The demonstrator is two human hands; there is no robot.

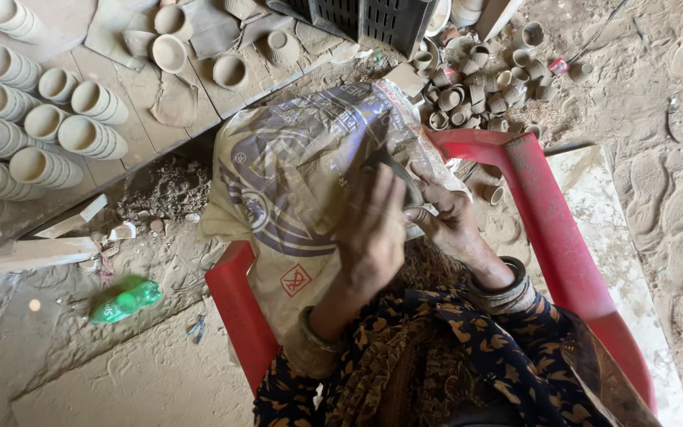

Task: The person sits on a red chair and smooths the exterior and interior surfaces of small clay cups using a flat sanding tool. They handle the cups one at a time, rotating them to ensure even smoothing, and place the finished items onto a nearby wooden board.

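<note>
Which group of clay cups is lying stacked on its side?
The pale cups on the wooden boards at far left: nested in rows, lying sideways with mouths showing. The darker small cups beyond the red chair are a loose jumbled heap.

Matt unglazed clay cups (pixel 41 119) on rough wooden planks (pixel 148 138); glossy red plastic chair (pixel 551 229); dusty woven sack (pixel 294 182).

Head-worn view, facing steeply down (perhaps tilted), close over lap and dusty floor (pixel 120 372)

Both hands, left hand (pixel 371 237) and right hand (pixel 450 219), grip a small clay cup (pixel 406 190) over a printed sack (pixel 294 174). Stacked clay cups (pixel 33 134) lie on boards nearby.
</note>
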